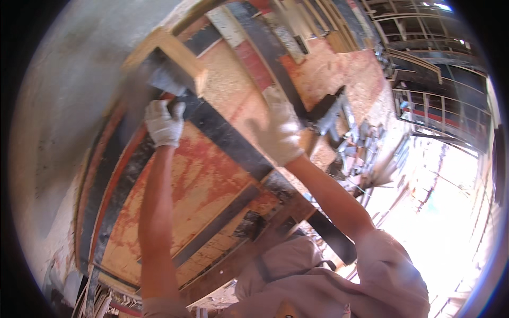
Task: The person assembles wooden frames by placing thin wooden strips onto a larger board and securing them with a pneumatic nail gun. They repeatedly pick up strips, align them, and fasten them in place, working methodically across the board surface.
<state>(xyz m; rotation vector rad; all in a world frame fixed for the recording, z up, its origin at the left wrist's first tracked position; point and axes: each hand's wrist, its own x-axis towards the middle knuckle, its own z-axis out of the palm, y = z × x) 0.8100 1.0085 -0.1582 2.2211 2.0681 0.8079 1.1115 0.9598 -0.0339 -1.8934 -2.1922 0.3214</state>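
My left hand (164, 123), in a white work glove, has its fingers curled near the upper end of a black strip (228, 135). Whatever lies inside that grip is hidden. My right hand (281, 130), also white-gloved and smeared by motion, is stretched out over the wooden board with fingers apart and nothing visible in it. Beneath both arms spreads a large reddish-stained wooden board (180, 185), crossed by several dark strips. A pale wooden batten (183, 55) sits beyond my left hand, beside a blurred grey piece (167, 77).
A grey wall (69, 106) rises along the left. Long wooden strips (313, 24) lie at the far end of the boards. Scattered scraps (360, 143) pile up to the right, below metal racks (440, 108). A dark beam (249, 244) runs close in front of my body.
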